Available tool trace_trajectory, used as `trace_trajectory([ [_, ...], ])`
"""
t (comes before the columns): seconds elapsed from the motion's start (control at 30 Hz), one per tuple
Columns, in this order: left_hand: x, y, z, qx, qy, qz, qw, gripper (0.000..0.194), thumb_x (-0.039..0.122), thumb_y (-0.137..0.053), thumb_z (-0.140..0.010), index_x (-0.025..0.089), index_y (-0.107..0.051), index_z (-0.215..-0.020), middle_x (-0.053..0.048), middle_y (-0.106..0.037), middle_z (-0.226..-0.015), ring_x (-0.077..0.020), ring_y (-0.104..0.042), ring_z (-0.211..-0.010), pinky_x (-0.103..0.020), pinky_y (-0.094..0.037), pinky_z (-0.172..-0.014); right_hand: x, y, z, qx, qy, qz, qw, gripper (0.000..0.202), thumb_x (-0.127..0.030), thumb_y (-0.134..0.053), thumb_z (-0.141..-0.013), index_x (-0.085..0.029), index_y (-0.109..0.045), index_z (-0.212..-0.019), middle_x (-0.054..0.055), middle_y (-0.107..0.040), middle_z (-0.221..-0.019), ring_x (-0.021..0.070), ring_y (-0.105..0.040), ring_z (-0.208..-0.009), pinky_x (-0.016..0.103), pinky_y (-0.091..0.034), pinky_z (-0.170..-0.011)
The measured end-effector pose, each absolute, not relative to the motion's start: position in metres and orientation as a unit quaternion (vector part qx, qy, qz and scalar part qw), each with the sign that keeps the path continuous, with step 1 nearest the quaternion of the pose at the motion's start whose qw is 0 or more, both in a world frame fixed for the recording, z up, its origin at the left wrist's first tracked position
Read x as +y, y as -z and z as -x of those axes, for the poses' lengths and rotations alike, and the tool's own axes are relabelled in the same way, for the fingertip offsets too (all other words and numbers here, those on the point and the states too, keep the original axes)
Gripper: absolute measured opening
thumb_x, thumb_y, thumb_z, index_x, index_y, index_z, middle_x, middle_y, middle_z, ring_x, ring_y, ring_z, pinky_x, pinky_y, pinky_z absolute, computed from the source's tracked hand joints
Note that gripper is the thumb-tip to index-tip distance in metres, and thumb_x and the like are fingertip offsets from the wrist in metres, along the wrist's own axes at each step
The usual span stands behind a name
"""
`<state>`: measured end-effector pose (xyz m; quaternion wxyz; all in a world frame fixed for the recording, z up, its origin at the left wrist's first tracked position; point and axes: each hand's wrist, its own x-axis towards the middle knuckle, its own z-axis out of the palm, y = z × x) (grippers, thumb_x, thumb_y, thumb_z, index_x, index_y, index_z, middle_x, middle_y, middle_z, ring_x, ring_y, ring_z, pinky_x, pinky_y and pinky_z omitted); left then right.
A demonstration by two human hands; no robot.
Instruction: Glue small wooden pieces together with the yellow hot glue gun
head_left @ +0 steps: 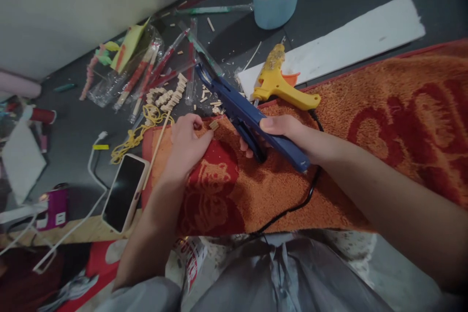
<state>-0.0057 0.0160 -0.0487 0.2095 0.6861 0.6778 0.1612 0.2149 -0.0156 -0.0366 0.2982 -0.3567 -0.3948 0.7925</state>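
My right hand point(281, 131) is wrapped round the handle of a blue cutter-like tool point(252, 117), whose metal head points up and left. On the left edge of the orange towel point(292, 190), my left hand point(188, 144) rests with its fingers curled and thumb apart from them. A small piece of wood point(214, 126) lies by its thumb tip; whether they touch is hard to tell. Behind that hand are a cluster of short wooden pieces point(171, 97) and a tangled yellow cord point(127, 141). A thin wooden stick point(158, 148) lies beside the left wrist.
A yellow glue gun point(281, 80) lies behind the tool, its black cable crossing the towel. Farther back are a white board point(340, 39) and a blue-white cup point(274, 5). Wrapped sticks point(142, 78) lie at back left, a phone point(123, 195) and white cable point(91, 165) at left.
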Motion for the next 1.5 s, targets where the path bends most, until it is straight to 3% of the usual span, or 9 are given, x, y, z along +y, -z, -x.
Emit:
trace_trajectory([
  [0.37, 0.021, 0.049, 0.004, 0.705, -0.137, -0.666, 0.199, 0.012, 0.018, -0.061, -0.069, 0.02, -0.055, -0.079, -0.001, -0.055, -0.08, -0.0171, -0.05, -0.081, -0.031, -0.043, -0.077, -0.015, 0.033, -0.216, -0.38, -0.804, 0.357, 0.286, 0.037, -0.046, -0.045, -0.09, -0.019, -0.059, -0.07, 0.003, -0.059, -0.064, 0.0123, -0.052, -0.052, 0.026, -0.049, -0.055],
  [0.67, 0.02, 0.04, -0.002, 0.728, -0.12, -0.636, 0.226, 0.004, 0.022, -0.058, -0.07, 0.019, -0.06, -0.071, -0.002, -0.064, -0.074, -0.0169, -0.058, -0.069, -0.03, -0.044, -0.068, -0.012, 0.042, -0.215, -0.397, -0.806, 0.319, 0.302, 0.037, -0.049, -0.048, -0.088, -0.018, -0.06, -0.073, 0.003, -0.063, -0.065, 0.0133, -0.056, -0.058, 0.022, -0.047, -0.053],
  [1.13, 0.014, 0.026, -0.01, 0.733, -0.077, -0.651, 0.183, 0.018, 0.032, -0.057, -0.073, 0.019, -0.068, -0.074, -0.003, -0.071, -0.075, -0.0182, -0.061, -0.07, -0.028, -0.045, -0.066, -0.013, 0.03, -0.214, -0.353, -0.809, 0.36, 0.301, 0.033, -0.041, -0.047, -0.092, -0.017, -0.057, -0.071, 0.004, -0.063, -0.067, 0.0124, -0.058, -0.058, 0.023, -0.047, -0.054],
  [1.5, 0.001, 0.037, -0.009, 0.686, -0.081, -0.72, 0.065, 0.019, 0.027, -0.051, -0.082, 0.018, -0.067, -0.085, -0.009, -0.066, -0.093, -0.0244, -0.059, -0.095, -0.039, -0.042, -0.089, -0.013, 0.031, -0.215, -0.369, -0.81, 0.343, 0.301, 0.034, -0.044, -0.05, -0.089, -0.017, -0.058, -0.071, 0.004, -0.063, -0.068, 0.0128, -0.057, -0.059, 0.024, -0.047, -0.056],
])
